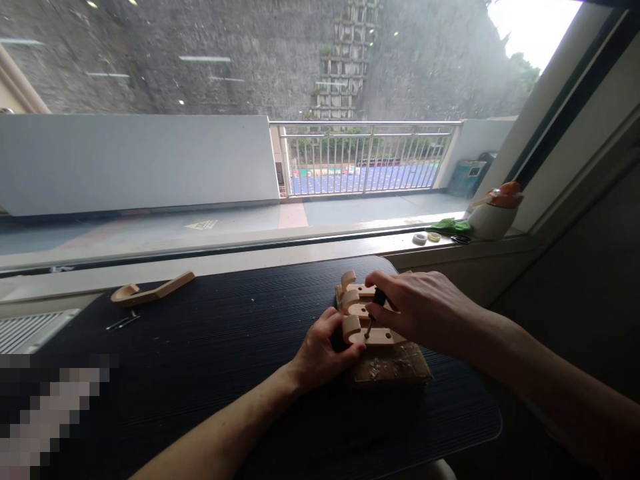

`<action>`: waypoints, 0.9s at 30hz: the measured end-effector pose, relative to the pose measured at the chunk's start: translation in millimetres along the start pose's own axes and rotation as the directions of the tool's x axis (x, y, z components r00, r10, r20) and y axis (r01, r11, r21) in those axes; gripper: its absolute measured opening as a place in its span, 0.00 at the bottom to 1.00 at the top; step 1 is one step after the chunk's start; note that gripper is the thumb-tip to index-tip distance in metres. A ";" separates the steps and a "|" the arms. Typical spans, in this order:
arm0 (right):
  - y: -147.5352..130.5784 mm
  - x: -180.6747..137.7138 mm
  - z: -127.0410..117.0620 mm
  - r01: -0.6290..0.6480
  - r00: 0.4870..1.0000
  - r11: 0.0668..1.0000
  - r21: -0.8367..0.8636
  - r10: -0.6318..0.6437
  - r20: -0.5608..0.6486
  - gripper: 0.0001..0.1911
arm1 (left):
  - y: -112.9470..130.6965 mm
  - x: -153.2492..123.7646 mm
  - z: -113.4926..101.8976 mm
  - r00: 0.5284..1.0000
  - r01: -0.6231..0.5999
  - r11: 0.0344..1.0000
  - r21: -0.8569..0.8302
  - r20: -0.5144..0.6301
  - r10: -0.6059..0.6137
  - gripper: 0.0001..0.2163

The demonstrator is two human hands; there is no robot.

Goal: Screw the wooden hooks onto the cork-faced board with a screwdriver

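Observation:
Several pale wooden hooks [356, 312] lie side by side on a brown wooden board [393, 370] on the dark ribbed table mat [210, 353]. My left hand [323, 350] is closed against the left end of the nearest hook, holding it down. My right hand [420, 308] is closed round a small black-handled screwdriver [374, 312], its tip pointing down onto the nearest hook. One more loose wooden hook [150, 290] lies at the far left of the mat, with thin dark screws [123, 323] beside it.
A window ledge [300, 250] runs behind the mat, carrying tape rolls [425, 237], a green cloth [450, 225] and a white and orange figure [495, 210]. A slatted vent [30, 330] sits at the left. A blurred patch covers the lower left corner.

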State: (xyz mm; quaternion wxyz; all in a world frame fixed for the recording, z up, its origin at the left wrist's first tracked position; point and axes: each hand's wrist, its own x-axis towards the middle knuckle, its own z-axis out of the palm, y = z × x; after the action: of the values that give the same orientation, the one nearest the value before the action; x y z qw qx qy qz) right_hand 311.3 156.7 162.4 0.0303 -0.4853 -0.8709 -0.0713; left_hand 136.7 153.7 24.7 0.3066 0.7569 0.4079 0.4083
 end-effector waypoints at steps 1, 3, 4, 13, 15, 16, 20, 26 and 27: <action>-0.6 -0.7 -2.3 0.021 1.000 1.000 0.017 -0.021 0.004 0.11 | -0.2 -0.1 0.0 1.000 0.000 1.000 -0.001 0.001 0.000 0.08; -1.8 -1.6 -4.9 0.075 0.997 0.996 0.055 -0.075 0.008 0.07 | -0.9 0.0 0.1 1.000 -0.002 1.000 -0.003 -0.003 0.002 0.07; -2.2 -1.6 -5.0 0.100 0.995 0.992 0.075 -0.101 0.007 0.06 | -1.3 0.0 0.2 1.000 -0.003 1.000 -0.002 -0.006 0.003 0.07; 4.4 1.6 9.3 0.033 0.999 0.990 0.137 -0.033 -0.001 0.09 | -2.2 0.1 0.9 1.000 -0.006 1.000 0.001 -0.018 0.006 0.07; 4.2 1.0 9.0 0.004 1.000 0.993 0.117 -0.006 0.016 0.10 | -1.5 0.0 0.7 1.000 -0.007 1.000 -0.004 -0.019 0.007 0.07; 3.5 0.6 8.4 -0.006 1.000 0.995 0.098 0.004 0.016 0.10 | -1.2 -0.1 0.6 1.000 -0.010 1.000 -0.007 -0.019 0.010 0.07; -1.0 -0.5 2.0 -0.005 1.000 1.000 0.014 0.005 -0.009 0.11 | -1.0 -0.1 1.1 1.000 -0.011 1.000 -0.001 -0.018 0.011 0.07; -5.1 -3.3 -8.3 0.150 0.989 0.985 0.084 -0.150 -0.007 0.08 | -3.5 0.2 1.1 1.000 -0.014 1.000 -0.006 -0.005 0.014 0.07; -4.7 -3.7 -7.5 0.175 0.984 0.978 0.110 -0.176 -0.003 0.09 | -4.0 0.1 1.0 1.000 -0.016 1.000 -0.010 -0.005 0.016 0.07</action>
State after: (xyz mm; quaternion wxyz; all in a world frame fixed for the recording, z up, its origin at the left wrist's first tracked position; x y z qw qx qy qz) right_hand 309.1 150.0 168.9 0.0477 -0.4043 -0.9131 -0.0240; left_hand 136.1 155.6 21.1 0.3063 0.7576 0.4004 0.4147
